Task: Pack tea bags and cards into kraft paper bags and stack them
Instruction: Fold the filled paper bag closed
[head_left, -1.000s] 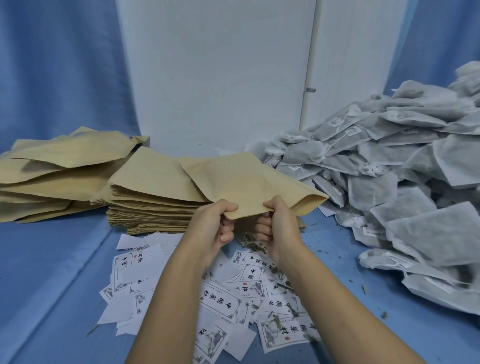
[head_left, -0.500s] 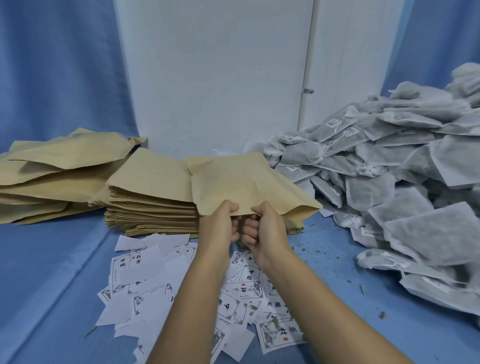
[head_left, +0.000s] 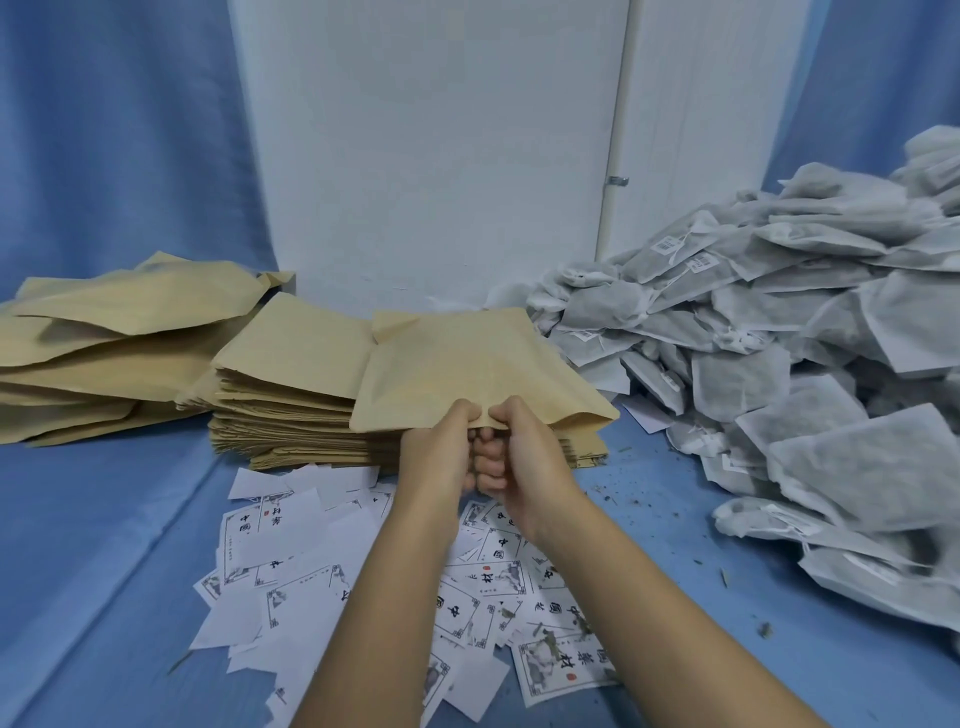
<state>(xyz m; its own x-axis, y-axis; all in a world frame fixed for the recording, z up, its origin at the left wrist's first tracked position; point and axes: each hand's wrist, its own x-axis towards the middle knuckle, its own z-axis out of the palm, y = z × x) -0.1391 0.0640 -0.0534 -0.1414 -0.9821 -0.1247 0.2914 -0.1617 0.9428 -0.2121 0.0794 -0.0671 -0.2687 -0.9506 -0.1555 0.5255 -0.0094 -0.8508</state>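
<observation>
A kraft paper bag (head_left: 467, 369) hangs in the air over the flat stack of kraft bags (head_left: 291, 395). My left hand (head_left: 439, 449) and my right hand (head_left: 524, 462) pinch its near edge side by side, knuckles almost touching. White printed cards (head_left: 291, 540) lie scattered on the blue cloth below my forearms. A big heap of grey-white tea bags (head_left: 779, 353) fills the right side.
A looser pile of kraft bags (head_left: 104, 353) lies at the far left. A white board (head_left: 431, 156) stands behind the stacks, with blue curtain on both sides. Tea crumbs (head_left: 639, 499) dot the blue cloth near the heap.
My hands have come together along the bag's near edge. The bag has swung from pointing right to lying squarer in front of me, a little farther away.
</observation>
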